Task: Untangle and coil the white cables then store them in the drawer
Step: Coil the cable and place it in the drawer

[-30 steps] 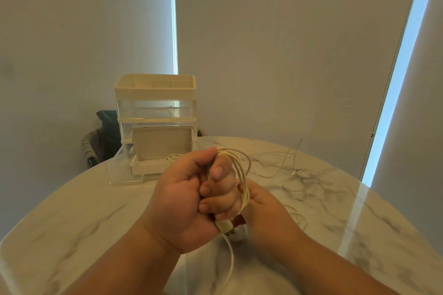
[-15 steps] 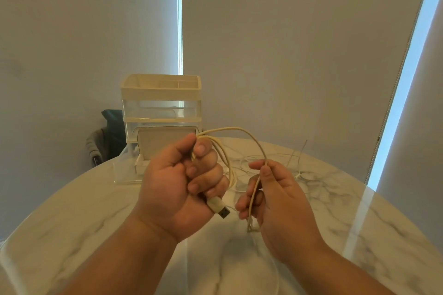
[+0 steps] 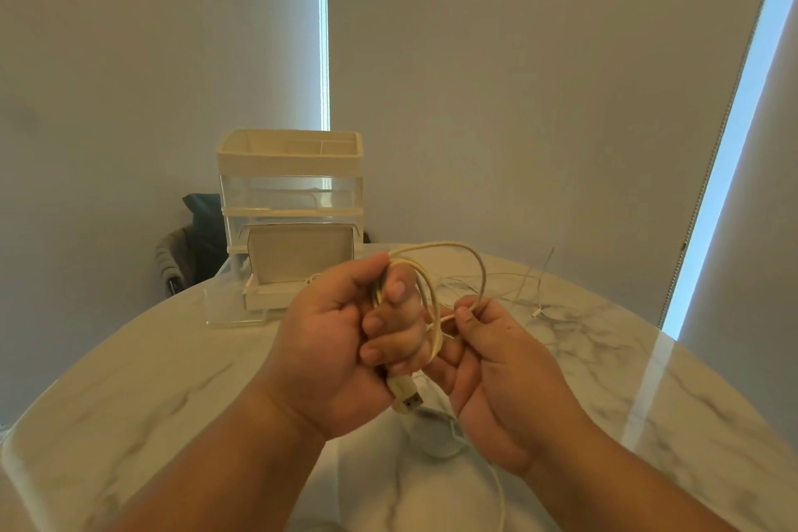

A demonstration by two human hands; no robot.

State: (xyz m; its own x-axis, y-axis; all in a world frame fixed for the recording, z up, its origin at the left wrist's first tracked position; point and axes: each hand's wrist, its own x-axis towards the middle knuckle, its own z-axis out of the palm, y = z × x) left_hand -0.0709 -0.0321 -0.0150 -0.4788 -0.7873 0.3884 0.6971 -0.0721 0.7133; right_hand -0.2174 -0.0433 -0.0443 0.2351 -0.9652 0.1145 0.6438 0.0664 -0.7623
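One cable, left hand, right hand

Worktop layout
The drawer unit stands at its far left; loose cables lie right of it; a chair sits behind.

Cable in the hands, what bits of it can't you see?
Head view only.
Cable loops: curled fingers of the left hand hide their count.
Thin cable below the hands: cut off by the bottom edge.
Loose cables on the table: too thin to tell whether tangled.
Drawer inside: hidden behind its white front.
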